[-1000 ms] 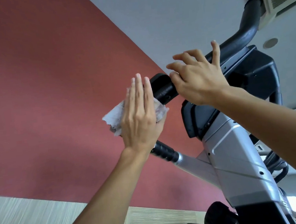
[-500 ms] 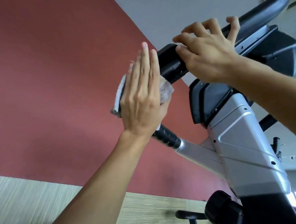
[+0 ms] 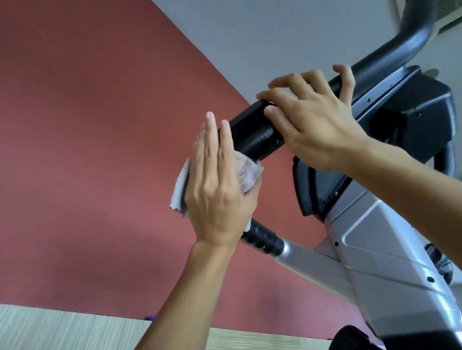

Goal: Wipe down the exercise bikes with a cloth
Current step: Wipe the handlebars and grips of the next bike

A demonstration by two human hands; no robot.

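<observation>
Crumpled white patterned cloth [image 3: 248, 171] mostly hidden behind the flat, straight-fingered left hand [image 3: 217, 187], pressed against the end of the black padded handlebar [image 3: 256, 132] of a grey exercise bike [image 3: 380, 247], right hand [image 3: 314, 126] curled over that bar, bike's base cut off below.

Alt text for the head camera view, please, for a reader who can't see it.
A person's left hand, fingers straight, presses a white cloth against the end of a black exercise bike handlebar, while the right hand rests curled over the bar. Behind are the bike's grey frame and a red wall.
</observation>
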